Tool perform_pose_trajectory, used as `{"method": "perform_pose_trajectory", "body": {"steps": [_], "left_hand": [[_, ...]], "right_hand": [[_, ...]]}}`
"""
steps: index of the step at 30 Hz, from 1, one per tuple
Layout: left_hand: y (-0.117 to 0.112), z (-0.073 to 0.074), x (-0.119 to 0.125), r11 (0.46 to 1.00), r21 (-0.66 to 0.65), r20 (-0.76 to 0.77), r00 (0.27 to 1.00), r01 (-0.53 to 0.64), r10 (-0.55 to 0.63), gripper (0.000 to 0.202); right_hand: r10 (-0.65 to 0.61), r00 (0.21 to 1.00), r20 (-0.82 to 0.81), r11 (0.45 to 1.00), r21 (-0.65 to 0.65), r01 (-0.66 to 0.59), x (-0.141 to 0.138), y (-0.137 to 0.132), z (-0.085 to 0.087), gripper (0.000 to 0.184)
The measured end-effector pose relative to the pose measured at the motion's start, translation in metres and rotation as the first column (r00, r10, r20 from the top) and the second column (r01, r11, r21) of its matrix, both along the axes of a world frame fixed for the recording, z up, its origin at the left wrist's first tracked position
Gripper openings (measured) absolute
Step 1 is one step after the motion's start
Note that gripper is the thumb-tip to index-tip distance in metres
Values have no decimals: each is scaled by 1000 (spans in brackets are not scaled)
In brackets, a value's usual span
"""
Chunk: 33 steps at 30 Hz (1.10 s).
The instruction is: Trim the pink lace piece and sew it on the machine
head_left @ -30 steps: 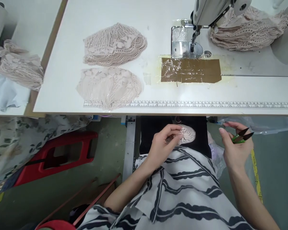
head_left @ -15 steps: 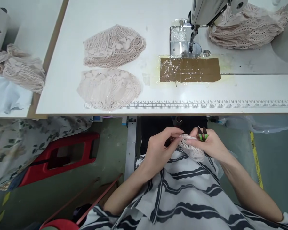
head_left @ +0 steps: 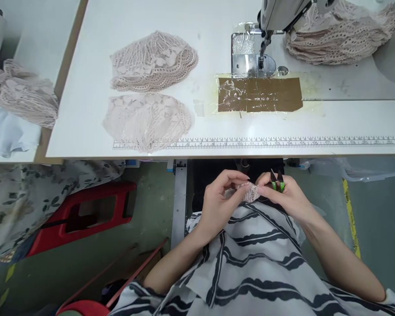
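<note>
Head cam: lace [head_left: 251, 194] was pale pinkish beige, openwork, small & bunched, w/ its netted face showing btwn the two hands, over the lap [head_left: 199, 186], just short of the table's [head_left: 210, 126] near edge. Much of it (esp. the left part) was hidden behind fingers. L hand [head_left: 222, 199] had thumb & fingertips narrowed, pinching the lace; R hand [head_left: 285, 197] had thumb & forefinger drawn close at its right edge, w/ snips [head_left: 278, 186] tucked in the same hand, dark blades apart & pointing tableward.

Vs. 0.5 sec earlier: lace no longer hung past the R thumb onto the shirt [head_left: 250, 259]; it sat gathered & shorter. Vs. 1 sec earlier: R hand had come in from well off to the right, blades turned from rightward. Both panels [head_left: 153, 61] & the pile [head_left: 339, 41] by the machine [head_left: 276, 15] lay as before.
</note>
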State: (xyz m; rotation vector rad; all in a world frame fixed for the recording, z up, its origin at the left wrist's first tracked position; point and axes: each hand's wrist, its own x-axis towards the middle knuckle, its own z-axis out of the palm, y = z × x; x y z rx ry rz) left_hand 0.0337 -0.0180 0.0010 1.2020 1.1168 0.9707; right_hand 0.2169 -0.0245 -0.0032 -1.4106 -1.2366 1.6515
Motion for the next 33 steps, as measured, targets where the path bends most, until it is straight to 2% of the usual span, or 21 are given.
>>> {"method": "perform_pose_trajectory", "body": {"steps": [3, 6, 8, 11, 15, 17, 22, 24, 30, 32, 33], "left_hand": [[4, 1, -3, 990, -111, 26, 996, 88, -85, 19], [8, -3, -4, 940, -250, 91, 972, 231, -215, 22], [10, -7, -4, 915, -293, 159, 958, 277, -239, 21], [10, -12, -3, 936, -267, 176, 967, 229, -186, 19], [11, -11, -3, 965, -200, 156, 978, 169, -139, 8], [11, -8, -4, 974, -161, 119, 983, 156, -138, 4], [12, 0, -7, 983, -84, -18, 987, 160, -162, 10], [13, 1, -8, 979, -102, 3, 984, 176, -177, 8], [15, -1, -9, 943, -247, 101, 974, 224, -204, 21], [15, 0, -8, 937, -266, 112, 973, 227, -204, 22], [15, 0, -8, 935, -272, 115, 973, 226, -201, 22]], "right_hand": [[-66, 998, -18, 997, 44, 66, -2, -2, -1, 19], [-106, 994, -40, 990, 90, 109, -4, -3, 0, 16], [-117, 993, -33, 986, 115, 121, -5, -4, 1, 15], [-116, 993, 0, 983, 140, 114, -6, -5, 3, 15], [-77, 987, 138, 987, 150, 56, -5, -4, 6, 17], [-56, 980, 189, 989, 144, 29, -4, -3, 7, 19], [-24, 975, 220, 991, 136, -7, -1, -2, 10, 22], [-19, 973, 229, 990, 143, -14, -1, -1, 12, 22], [9, 941, 340, 969, 230, -92, -2, -1, 18, 21], [5, 909, 417, 931, 329, -155, 0, -2, 17, 16], [-20, 884, 467, 894, 403, -193, 2, -3, 17, 13]]}}
